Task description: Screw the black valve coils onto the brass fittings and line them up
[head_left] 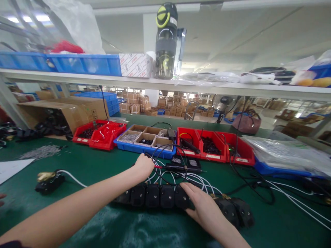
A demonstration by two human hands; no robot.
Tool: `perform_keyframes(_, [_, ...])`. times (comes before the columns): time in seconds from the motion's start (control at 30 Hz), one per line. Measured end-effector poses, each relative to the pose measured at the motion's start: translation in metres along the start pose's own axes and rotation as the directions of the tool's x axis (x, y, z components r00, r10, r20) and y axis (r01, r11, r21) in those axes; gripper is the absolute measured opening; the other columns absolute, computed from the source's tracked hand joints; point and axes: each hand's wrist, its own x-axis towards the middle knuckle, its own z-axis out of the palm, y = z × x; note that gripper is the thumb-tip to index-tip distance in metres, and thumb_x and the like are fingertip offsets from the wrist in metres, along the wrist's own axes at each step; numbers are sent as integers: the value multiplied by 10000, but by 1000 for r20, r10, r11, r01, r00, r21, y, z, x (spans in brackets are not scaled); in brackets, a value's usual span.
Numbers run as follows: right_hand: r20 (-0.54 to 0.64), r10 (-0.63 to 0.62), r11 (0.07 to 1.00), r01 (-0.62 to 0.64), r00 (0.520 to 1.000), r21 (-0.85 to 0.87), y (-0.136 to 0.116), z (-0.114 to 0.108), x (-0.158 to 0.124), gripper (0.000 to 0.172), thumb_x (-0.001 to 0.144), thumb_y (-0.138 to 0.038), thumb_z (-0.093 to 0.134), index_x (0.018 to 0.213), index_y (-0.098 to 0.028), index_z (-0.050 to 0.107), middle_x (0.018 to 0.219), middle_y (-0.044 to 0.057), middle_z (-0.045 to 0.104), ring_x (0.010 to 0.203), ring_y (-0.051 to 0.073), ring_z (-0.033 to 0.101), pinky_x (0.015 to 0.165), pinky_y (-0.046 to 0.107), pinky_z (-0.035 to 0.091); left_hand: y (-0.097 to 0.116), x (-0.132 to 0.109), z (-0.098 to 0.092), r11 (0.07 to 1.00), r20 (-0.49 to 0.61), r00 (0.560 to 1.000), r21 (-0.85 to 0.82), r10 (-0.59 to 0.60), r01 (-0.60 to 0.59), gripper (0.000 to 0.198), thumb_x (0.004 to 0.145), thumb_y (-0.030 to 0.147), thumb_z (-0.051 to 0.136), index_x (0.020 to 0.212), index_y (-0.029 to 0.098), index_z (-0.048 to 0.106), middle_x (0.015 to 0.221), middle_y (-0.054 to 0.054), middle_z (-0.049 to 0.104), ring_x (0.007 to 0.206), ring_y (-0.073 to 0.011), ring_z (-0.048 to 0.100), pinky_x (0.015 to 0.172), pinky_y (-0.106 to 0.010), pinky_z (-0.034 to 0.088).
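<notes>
Row of black parts [160, 196] lies on green mat [103, 165], near edge, white leads [201, 182] trailing off behind. My right hand [201, 206] rests flat, fingers spread, on right-middle parts of row. My left hand [143, 166] reaches past row, curled over tangle of black cable [168, 162]; can't tell whether it grips. Blue divided tray [144, 139] just beyond, red bins [214, 146] to its right. Lone black part with brass fitting [49, 181] sits well left.
</notes>
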Motion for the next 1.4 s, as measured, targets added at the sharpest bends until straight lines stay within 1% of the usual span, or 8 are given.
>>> perform_keyframes(0.2, [38, 20, 997, -22, 999, 70, -5, -7, -1, 791, 674, -17, 729, 1408, -196, 492, 1434, 103, 524, 1267, 271, 559, 1090, 412, 481, 18, -25, 0, 954, 15, 970, -186, 242, -235, 274, 895, 132, 538, 1115, 182, 693, 1074, -80, 690, 1030, -184, 642, 909, -269, 490])
perform_keyframes(0.37, [52, 65, 992, -70, 997, 107, 1, -14, -17, 792, 711, -123, 789, 1435, -213, 481, 1449, 104, 512, 1319, 283, 511, 1139, 461, 425, 37, -55, -3, 937, -44, 979, -285, 199, -203, 293, 971, 267, 525, 1233, 189, 632, 1136, -80, 646, 1050, -215, 619, 910, -318, 500])
perform_keyframes(0.47, [-106, 99, 977, -77, 989, 199, 26, -21, -41, 581, 837, -328, 717, 1386, -270, 537, 1406, 78, 553, 1302, 274, 521, 1124, 488, 434, 56, -71, 5, 929, -102, 980, -316, 172, -195, 460, 885, 358, 690, 1303, 214, 563, 1242, -86, 607, 1134, -259, 574, 975, -395, 482])
perform_keyframes(0.57, [-292, 231, 945, -144, 928, 293, 66, -33, -71, 445, 898, -468, 603, 1305, -287, 598, 1341, 79, 591, 1258, 277, 550, 1102, 514, 444, 77, -74, 20, 925, -167, 969, -302, 185, -229, 701, 784, 406, 801, 1379, 226, 477, 1376, -106, 534, 1232, -301, 511, 1041, -473, 443])
perform_keyframes(0.73, [-96, 325, 857, -250, 941, 450, 113, -41, -105, 763, 739, -465, 774, 1414, -246, 496, 1497, 119, 428, 1414, 320, 368, 1193, 551, 277, 109, -53, 37, 930, -175, 955, -240, 241, -279, 819, 755, 362, 833, 1439, 250, 396, 1432, -119, 498, 1268, -324, 482, 1058, -521, 403])
perform_keyframes(0.83, [-56, 353, 819, -280, 934, 501, 109, -29, -104, 654, 748, -445, 766, 1337, -252, 559, 1476, 114, 396, 1379, 308, 402, 1166, 494, 339, 118, -44, 39, 941, -174, 964, -237, 202, -240, 698, 772, 291, 816, 1372, 255, 462, 1350, -92, 564, 1184, -315, 530, 989, -515, 426])
perform_keyframes(1.2, [-241, 531, 808, -399, 813, 434, 49, 13, -89, 462, 793, -421, 679, 1212, -249, 585, 1303, 106, 441, 1223, 309, 495, 1078, 496, 425, 119, -59, 38, 939, -203, 964, -263, 171, -222, 595, 763, 274, 806, 1283, 239, 520, 1265, -78, 590, 1148, -312, 526, 950, -489, 435])
perform_keyframes(1.4, [-129, 435, 811, -326, 891, 485, 54, 9, -112, 767, 753, -252, 663, 1455, -281, 356, 1523, 69, 307, 1430, 244, 331, 1205, 441, 299, 127, -60, 35, 947, -238, 952, -207, 194, -245, 674, 741, 298, 831, 1323, 202, 503, 1309, -118, 567, 1214, -329, 508, 1046, -555, 388])
